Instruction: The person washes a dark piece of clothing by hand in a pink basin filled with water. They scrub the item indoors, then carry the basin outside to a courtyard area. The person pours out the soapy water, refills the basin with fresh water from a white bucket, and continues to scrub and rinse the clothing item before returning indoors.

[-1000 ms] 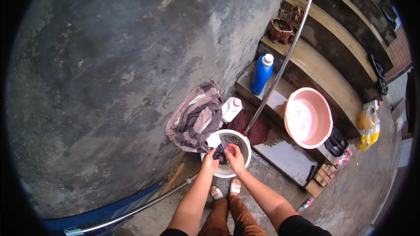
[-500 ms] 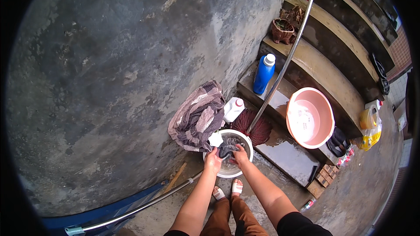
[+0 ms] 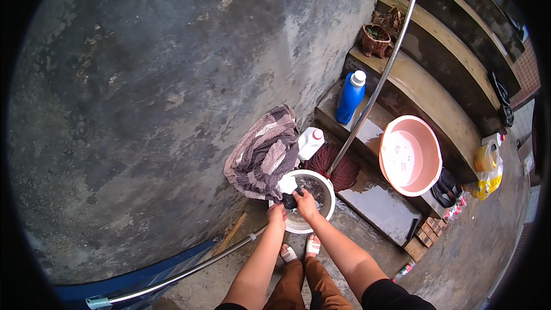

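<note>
A small dark wet cloth (image 3: 288,201) is bunched between my hands over a white-rimmed bucket (image 3: 332,205) of greyish water. My left hand (image 3: 277,214) has its fingers closed on the cloth's near left side. My right hand (image 3: 306,203) grips it from the right, with a dark end showing above the fingers. Right behind the cloth is a white object (image 3: 287,183) at the bucket's far left rim; its kind is unclear. A heap of purple-grey patterned fabric (image 3: 261,152) lies against the wall, left of the bucket.
A white jug (image 3: 310,143) and a dark red mop head (image 3: 338,166) stand behind the bucket. The mop's metal pole slants up across wet steps. On them are a blue bottle (image 3: 350,97), a pink basin (image 3: 427,155) and a plant pot (image 3: 375,41). Another metal pole (image 3: 218,257) lies lower left.
The dark cloth, stretched between my hands before, is now bunched up. My right hand has moved left toward my left hand, which has dropped slightly.
</note>
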The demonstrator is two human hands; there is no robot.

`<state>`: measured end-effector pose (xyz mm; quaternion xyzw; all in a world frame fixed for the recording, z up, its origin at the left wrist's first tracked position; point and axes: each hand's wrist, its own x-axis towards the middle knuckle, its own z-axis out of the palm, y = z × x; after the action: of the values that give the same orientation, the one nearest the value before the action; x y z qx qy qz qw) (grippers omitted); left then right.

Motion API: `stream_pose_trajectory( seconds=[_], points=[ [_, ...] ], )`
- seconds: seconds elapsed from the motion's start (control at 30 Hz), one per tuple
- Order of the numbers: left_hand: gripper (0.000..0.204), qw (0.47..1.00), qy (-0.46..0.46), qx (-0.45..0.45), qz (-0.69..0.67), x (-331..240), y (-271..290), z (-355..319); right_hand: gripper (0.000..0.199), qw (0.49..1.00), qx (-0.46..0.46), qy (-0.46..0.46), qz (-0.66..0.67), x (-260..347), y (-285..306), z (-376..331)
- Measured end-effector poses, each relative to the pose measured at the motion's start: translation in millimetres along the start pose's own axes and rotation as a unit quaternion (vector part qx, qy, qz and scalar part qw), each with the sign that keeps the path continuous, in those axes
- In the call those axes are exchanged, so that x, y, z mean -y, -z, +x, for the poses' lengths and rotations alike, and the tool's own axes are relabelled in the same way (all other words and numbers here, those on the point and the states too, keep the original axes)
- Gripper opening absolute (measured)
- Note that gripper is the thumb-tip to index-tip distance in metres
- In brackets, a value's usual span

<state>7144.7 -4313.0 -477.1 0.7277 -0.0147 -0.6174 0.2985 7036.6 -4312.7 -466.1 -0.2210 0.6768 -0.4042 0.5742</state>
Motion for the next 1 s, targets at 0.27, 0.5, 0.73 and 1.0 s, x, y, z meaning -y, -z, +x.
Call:
stream_pose_trajectory(
  seconds=[0.27, 0.5, 0.73, 1.0],
  points=[
    [0.037, 0.959, -0.01, 0.253, -0.129, -4.2, -13.1, 18.6, 0.034, 0.99, 0.055, 0.122, -0.031, 27.5, -0.2, -18.6],
    [0.049, 0.901, 0.052, 0.351, -0.251, -3.8, -11.9, 21.1, 0.018, 0.968, 0.224, 0.1, -0.051, 38.1, 16.7, -51.1],
    [0.037, 0.934, 0.047, 0.256, -0.246, -2.2, -13.7, 13.5, 0.023, 0.979, 0.202, 0.001, 0.036, 18.0, 42.9, -5.2],
    [0.032, 0.922, 0.077, 0.329, -0.19, -7.4, -14.6, -1.0, 0.036, 0.951, -0.035, -0.238, 0.195, 22.6, 20.6, 19.8]
  ],
)
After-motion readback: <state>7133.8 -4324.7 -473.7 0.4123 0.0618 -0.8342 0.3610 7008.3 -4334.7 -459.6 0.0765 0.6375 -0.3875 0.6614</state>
